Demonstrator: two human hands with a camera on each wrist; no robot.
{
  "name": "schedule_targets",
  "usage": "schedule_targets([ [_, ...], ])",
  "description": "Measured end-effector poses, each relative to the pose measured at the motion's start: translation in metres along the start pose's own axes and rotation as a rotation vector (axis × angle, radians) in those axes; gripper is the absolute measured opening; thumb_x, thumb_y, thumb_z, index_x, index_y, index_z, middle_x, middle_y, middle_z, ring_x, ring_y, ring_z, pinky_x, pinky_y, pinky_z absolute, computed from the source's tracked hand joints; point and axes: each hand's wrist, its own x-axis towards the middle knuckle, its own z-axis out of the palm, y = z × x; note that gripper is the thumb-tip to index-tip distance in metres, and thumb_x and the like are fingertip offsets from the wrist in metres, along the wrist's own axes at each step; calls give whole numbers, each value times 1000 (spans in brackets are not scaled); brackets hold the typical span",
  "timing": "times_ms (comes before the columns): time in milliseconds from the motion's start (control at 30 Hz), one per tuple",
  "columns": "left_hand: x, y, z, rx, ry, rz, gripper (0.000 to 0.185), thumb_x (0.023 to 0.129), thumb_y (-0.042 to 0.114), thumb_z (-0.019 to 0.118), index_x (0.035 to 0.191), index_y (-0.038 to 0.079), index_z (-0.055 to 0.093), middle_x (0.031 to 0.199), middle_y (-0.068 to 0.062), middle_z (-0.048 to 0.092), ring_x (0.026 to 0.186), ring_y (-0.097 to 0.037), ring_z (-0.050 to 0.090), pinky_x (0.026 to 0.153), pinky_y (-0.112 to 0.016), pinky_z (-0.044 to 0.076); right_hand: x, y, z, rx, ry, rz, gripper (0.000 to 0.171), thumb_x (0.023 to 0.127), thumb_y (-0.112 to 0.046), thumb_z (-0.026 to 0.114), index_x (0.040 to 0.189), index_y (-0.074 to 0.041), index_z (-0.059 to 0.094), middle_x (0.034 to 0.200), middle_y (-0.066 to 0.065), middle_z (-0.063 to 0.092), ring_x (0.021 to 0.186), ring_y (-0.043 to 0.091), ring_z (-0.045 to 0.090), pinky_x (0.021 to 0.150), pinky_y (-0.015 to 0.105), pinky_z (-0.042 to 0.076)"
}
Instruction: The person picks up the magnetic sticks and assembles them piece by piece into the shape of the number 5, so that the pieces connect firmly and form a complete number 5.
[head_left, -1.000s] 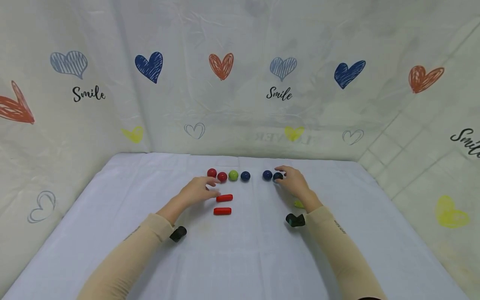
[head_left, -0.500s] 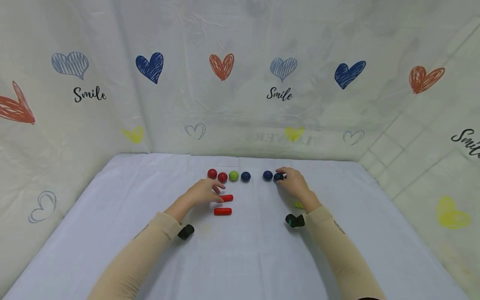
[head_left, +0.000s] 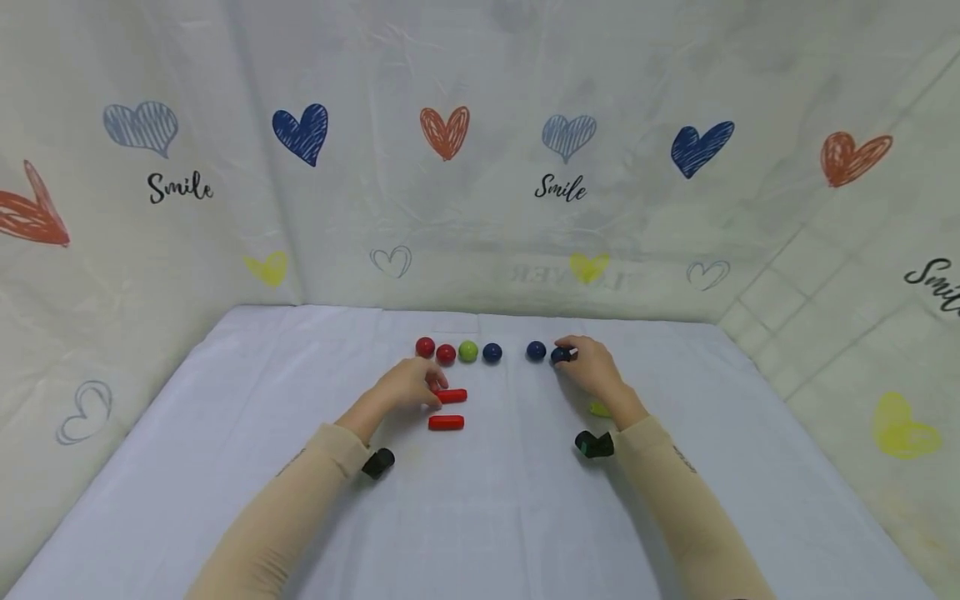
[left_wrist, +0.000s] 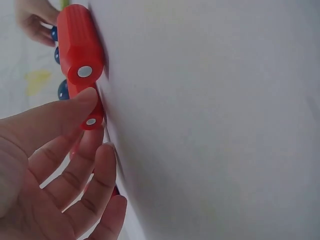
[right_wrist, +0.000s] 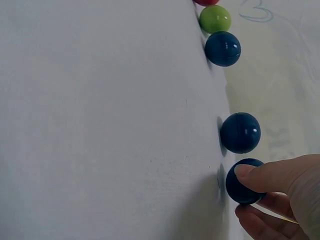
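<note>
The red peg (head_left: 452, 396) lies on the worktop (head_left: 495, 500) just in front of the row of balls, and the left hand (head_left: 405, 385) has its thumb and fingertips pinching the peg's near end, as the left wrist view shows (left_wrist: 91, 117). A second red peg (head_left: 446, 422) lies parallel and just beside it, nearer the person, untouched. To handle the pinched peg well, I judge the grip should move toward its middle so it does not swing, and it should come up straight, since its twin is close enough to be nudged and the round ends would let it roll. At the other end of the row the right hand (head_left: 592, 367) curls thumb and forefinger round a dark blue ball (head_left: 559, 355); the right wrist view shows the thumb laid over its top (right_wrist: 243, 181). That ball sits just beside another blue ball (head_left: 536, 351), so a firm pinch from above seems wise, lest the neighbour be knocked loose. Farther left stand a third blue ball (head_left: 492, 352), a green ball (head_left: 468, 351) and two red balls (head_left: 436, 351), close together. A small yellow-green piece (head_left: 597, 409) lies half hidden beneath the right wrist; what it is I cannot tell. Black wrist cameras sit on both beige sleeves.
</note>
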Motion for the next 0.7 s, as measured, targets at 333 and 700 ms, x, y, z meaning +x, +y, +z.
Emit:
schedule_targets([
  [333,0,1,2,-17,7,18,19,86,4,80,103,9,75,91,-2,66,88,-21,59,80,-34,54,-12,1,-1,51,12,12,41,93,-5,72,133,2,64,132,23,62,111,38,61,92,51,52],
  [700,1,4,1,-28,4,-4,19,87,4,80,105,9,75,93,-2,66,90,-21,59,82,-35,54,-22,-18,6,133,12,-106,37,91,-4,76,127,1,69,130,24,63,106,38,67,90,49,55],
])
